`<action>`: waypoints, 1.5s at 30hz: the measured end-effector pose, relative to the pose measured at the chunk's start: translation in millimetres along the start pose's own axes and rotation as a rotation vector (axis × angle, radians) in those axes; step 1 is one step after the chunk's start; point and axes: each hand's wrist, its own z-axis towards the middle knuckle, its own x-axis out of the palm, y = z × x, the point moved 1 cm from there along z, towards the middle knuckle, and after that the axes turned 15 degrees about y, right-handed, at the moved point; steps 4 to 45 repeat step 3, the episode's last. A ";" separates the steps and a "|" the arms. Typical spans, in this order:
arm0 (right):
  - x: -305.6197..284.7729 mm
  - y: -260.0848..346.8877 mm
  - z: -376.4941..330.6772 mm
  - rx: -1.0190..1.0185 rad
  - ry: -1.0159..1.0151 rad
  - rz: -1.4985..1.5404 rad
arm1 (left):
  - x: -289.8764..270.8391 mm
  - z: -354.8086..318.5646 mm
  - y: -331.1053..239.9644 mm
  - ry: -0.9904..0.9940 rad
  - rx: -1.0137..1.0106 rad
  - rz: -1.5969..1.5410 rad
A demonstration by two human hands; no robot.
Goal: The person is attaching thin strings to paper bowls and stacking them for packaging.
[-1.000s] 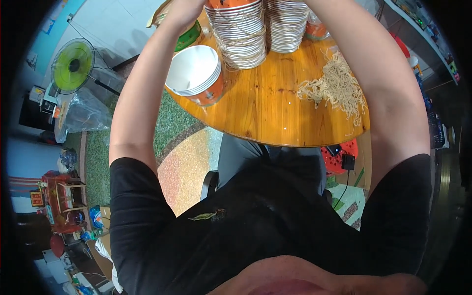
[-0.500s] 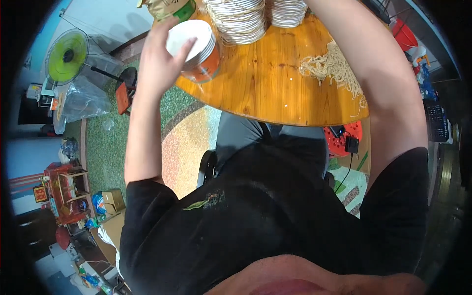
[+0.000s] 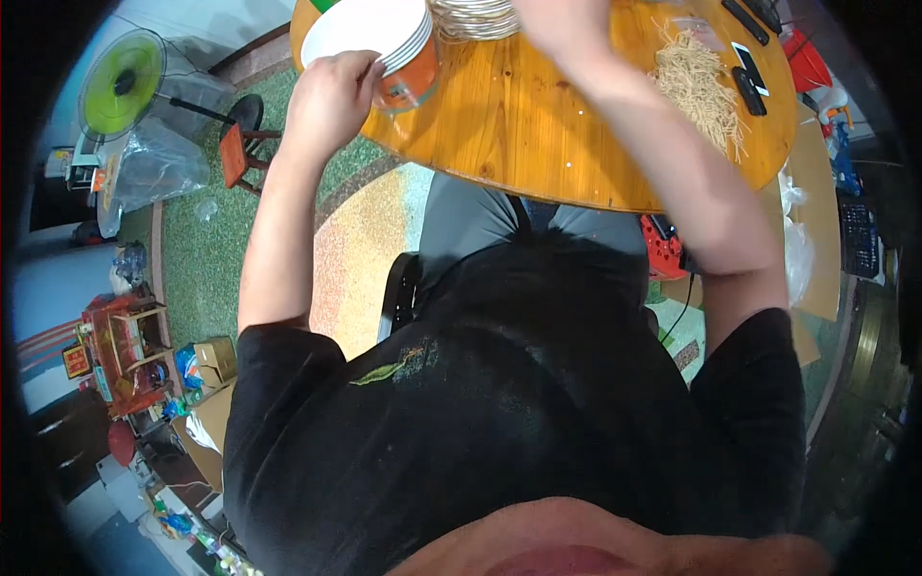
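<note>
**Nested paper bowls at the table's left edge, left hand on the rim**

The stack of orange paper bowls (image 3: 389, 48) with white insides stands on the round wooden table (image 3: 538, 134), close to its left edge and near the top of the view. The left hand (image 3: 327, 96) grips the stack at its near rim, fingers curled over the edge and pressed together against the bowl wall.

Just to the right of the stack, a second pile of ribbed white lids or bowls (image 3: 475, 14) is cut off by the top of the frame. The right hand (image 3: 557, 24) reaches to that pile; its fingers are out of view, so its grip cannot be told.

Further right, a heap of pale dry noodles (image 3: 701, 82) lies on the tabletop. Beyond it rest two dark remote-shaped devices (image 3: 749, 91). On the floor to the left stands a green-bladed fan (image 3: 120, 82).
</note>
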 end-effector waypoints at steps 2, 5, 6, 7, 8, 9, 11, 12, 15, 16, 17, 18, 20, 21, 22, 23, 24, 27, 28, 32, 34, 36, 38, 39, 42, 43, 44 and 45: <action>14.1 -10.7 -35.9 0.228 0.168 -0.251 | -3.6 3.6 -0.7 0.040 -0.016 -0.057; 36.9 -18.5 -57.3 0.257 0.188 -0.170 | -5.5 -5.7 -1.7 0.065 -0.012 -0.060; 36.9 -18.5 -57.3 0.257 0.188 -0.170 | -5.5 -5.7 -1.7 0.065 -0.012 -0.060; 36.9 -18.5 -57.3 0.257 0.188 -0.170 | -5.5 -5.7 -1.7 0.065 -0.012 -0.060; 36.9 -18.5 -57.3 0.257 0.188 -0.170 | -5.5 -5.7 -1.7 0.065 -0.012 -0.060; 36.9 -18.5 -57.3 0.257 0.188 -0.170 | -5.5 -5.7 -1.7 0.065 -0.012 -0.060; 36.9 -18.5 -57.3 0.257 0.188 -0.170 | -5.5 -5.7 -1.7 0.065 -0.012 -0.060; 36.9 -18.5 -57.3 0.257 0.188 -0.170 | -5.5 -5.7 -1.7 0.065 -0.012 -0.060; 36.9 -18.5 -57.3 0.257 0.188 -0.170 | -5.5 -5.7 -1.7 0.065 -0.012 -0.060; 36.9 -18.5 -57.3 0.257 0.188 -0.170 | -5.5 -5.7 -1.7 0.065 -0.012 -0.060; 36.9 -18.5 -57.3 0.257 0.188 -0.170 | -5.5 -5.7 -1.7 0.065 -0.012 -0.060; 36.9 -18.5 -57.3 0.257 0.188 -0.170 | -5.5 -5.7 -1.7 0.065 -0.012 -0.060; 36.9 -18.5 -57.3 0.257 0.188 -0.170 | -5.5 -5.7 -1.7 0.065 -0.012 -0.060; 36.9 -18.5 -57.3 0.257 0.188 -0.170 | -5.5 -5.7 -1.7 0.065 -0.012 -0.060; 36.9 -18.5 -57.3 0.257 0.188 -0.170 | -5.5 -5.7 -1.7 0.065 -0.012 -0.060; 36.9 -18.5 -57.3 0.257 0.188 -0.170 | -5.5 -5.7 -1.7 0.065 -0.012 -0.060; 36.9 -18.5 -57.3 0.257 0.188 -0.170 | -5.5 -5.7 -1.7 0.065 -0.012 -0.060; 36.9 -18.5 -57.3 0.257 0.188 -0.170 | -5.5 -5.7 -1.7 0.065 -0.012 -0.060; 36.9 -18.5 -57.3 0.257 0.188 -0.170 | -5.5 -5.7 -1.7 0.065 -0.012 -0.060; 36.9 -18.5 -57.3 0.257 0.188 -0.170 | -5.5 -5.7 -1.7 0.065 -0.012 -0.060; 36.9 -18.5 -57.3 0.257 0.188 -0.170 | -5.5 -5.7 -1.7 0.065 -0.012 -0.060; 36.9 -18.5 -57.3 0.257 0.188 -0.170 | -5.5 -5.7 -1.7 0.065 -0.012 -0.060; 36.9 -18.5 -57.3 0.257 0.188 -0.170 | -5.5 -5.7 -1.7 0.065 -0.012 -0.060; 36.9 -18.5 -57.3 0.257 0.188 -0.170 | -5.5 -5.7 -1.7 0.065 -0.012 -0.060; 36.9 -18.5 -57.3 0.257 0.188 -0.170 | -5.5 -5.7 -1.7 0.065 -0.012 -0.060; 36.9 -18.5 -57.3 0.257 0.188 -0.170 | -5.5 -5.7 -1.7 0.065 -0.012 -0.060; 36.9 -18.5 -57.3 0.257 0.188 -0.170 | -5.5 -5.7 -1.7 0.065 -0.012 -0.060; 36.9 -18.5 -57.3 0.257 0.188 -0.170 | -5.5 -5.7 -1.7 0.065 -0.012 -0.060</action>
